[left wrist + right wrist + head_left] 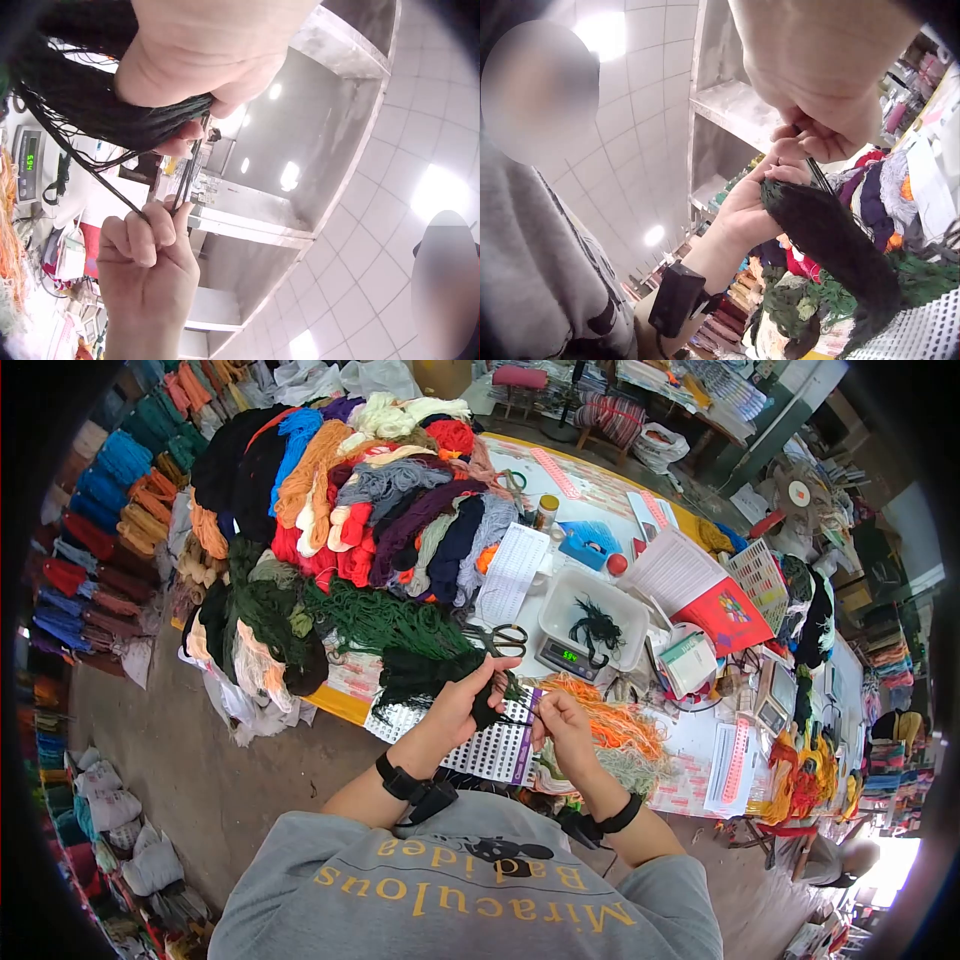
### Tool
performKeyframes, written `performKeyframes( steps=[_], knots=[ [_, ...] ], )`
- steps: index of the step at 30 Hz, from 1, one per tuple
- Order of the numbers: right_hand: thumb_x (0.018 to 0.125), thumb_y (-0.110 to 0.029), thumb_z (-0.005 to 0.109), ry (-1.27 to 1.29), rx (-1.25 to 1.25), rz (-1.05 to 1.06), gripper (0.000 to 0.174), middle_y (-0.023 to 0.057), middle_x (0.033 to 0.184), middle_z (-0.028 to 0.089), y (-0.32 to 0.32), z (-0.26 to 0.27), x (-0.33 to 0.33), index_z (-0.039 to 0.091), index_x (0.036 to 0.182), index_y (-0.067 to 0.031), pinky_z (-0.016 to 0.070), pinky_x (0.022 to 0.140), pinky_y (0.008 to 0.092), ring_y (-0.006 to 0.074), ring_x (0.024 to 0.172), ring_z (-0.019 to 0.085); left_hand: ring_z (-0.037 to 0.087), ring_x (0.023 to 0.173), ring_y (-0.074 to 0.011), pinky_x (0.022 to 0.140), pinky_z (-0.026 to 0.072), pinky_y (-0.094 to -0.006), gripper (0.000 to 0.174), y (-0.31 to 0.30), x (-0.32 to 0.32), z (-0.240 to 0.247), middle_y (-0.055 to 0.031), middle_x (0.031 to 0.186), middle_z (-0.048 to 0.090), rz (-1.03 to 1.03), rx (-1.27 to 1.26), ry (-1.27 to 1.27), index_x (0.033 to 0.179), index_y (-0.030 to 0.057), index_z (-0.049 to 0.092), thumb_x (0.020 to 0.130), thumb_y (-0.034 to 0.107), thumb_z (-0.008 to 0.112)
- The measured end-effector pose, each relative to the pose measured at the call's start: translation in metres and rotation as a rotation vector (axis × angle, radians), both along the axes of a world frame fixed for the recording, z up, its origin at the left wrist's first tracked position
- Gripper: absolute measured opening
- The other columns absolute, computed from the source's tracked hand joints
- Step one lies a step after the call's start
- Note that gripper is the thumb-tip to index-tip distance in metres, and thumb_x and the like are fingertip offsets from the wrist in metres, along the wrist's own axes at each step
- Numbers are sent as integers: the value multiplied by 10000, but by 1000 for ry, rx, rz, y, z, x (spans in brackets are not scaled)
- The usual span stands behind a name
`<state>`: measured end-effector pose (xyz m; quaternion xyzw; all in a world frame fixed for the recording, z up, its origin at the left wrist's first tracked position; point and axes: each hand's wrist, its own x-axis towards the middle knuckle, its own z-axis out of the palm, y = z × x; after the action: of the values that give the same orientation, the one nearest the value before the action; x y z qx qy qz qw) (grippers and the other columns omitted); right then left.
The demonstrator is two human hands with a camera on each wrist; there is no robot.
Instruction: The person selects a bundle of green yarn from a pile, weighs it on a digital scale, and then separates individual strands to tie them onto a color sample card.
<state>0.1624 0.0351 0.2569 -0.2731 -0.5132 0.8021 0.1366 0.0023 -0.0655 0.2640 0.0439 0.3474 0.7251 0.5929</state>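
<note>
The left hand [462, 705] grips a bundle of very dark green yarn [420, 678], which hangs from it over a white perforated sheet [490, 750]. In the left wrist view the right hand [146, 251] pinches a few dark strands [112, 193] pulled out from the bundle [97, 105]. Seen from the right wrist, the strands run between both hands, close together, and the bundle [832, 247] drapes down from the left palm. Black scissors [497, 640] lie just beyond the left hand.
A scale [570, 658] with a lit green display stands beside a clear plastic tub [628, 622] holding dark yarn. Orange yarn [610, 715] lies to the right, green yarn [390, 622] to the left, and a tall multicoloured yarn pile [400, 490] behind.
</note>
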Motion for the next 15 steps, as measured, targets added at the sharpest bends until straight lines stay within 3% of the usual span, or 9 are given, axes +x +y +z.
performKeyframes(
  steps=[2,4,7,9,10,11,13,15],
  knots=[
    [957,-219,461,0,-6,1,184,38,607,521,2,0,0,488,878,-55,418,492,225,118,504,501,446,616,-60,583,420,-225,395,1,-2,-5,4,806,476,-8,4,31,1161,-3,568,968,313,433],
    [940,-202,487,-111,74,231,161,13,622,529,8,0,0,514,887,-53,404,475,212,91,503,504,442,600,-61,561,403,-224,431,-1,-4,-5,-5,824,483,-14,8,61,1166,-8,561,968,349,422],
    [929,-200,511,-118,205,331,165,19,670,561,18,12,-4,530,882,-44,414,493,217,84,509,499,397,529,-58,504,346,-211,446,-7,-16,-7,12,708,460,-102,-88,224,1081,-6,600,972,377,399],
    [924,-186,519,-14,234,133,156,34,728,589,42,33,-13,533,874,-39,436,539,218,93,564,529,318,457,-55,442,270,-213,478,-25,-38,-27,41,570,388,-428,-168,219,915,3,621,966,418,390],
    [927,-180,512,37,248,33,156,50,753,600,58,43,-16,530,869,-36,446,573,223,102,605,547,239,439,-43,416,216,-212,478,-31,-46,-42,68,505,300,-378,-290,156,750,46,578,936,465,443],
    [930,-173,505,88,261,-69,156,66,778,610,76,56,-19,528,864,-33,457,606,228,111,647,566,224,436,-33,402,193,-207,477,-45,-63,-75,79,515,276,-382,-244,55,654,107,495,914,505,461],
    [940,-165,487,183,312,-188,166,100,810,630,107,95,-25,526,858,-26,463,650,242,132,702,585,227,413,-28,377,173,-191,395,-75,-90,-129,91,509,254,-104,-342,-278,669,141,450,890,455,541],
    [951,-179,477,301,382,-318,186,136,866,651,133,127,-28,534,875,-19,485,723,272,173,767,609,234,392,-45,367,183,-200,338,-118,-113,-181,73,503,276,183,-433,-399,710,122,462,896,385,564]
  ],
)
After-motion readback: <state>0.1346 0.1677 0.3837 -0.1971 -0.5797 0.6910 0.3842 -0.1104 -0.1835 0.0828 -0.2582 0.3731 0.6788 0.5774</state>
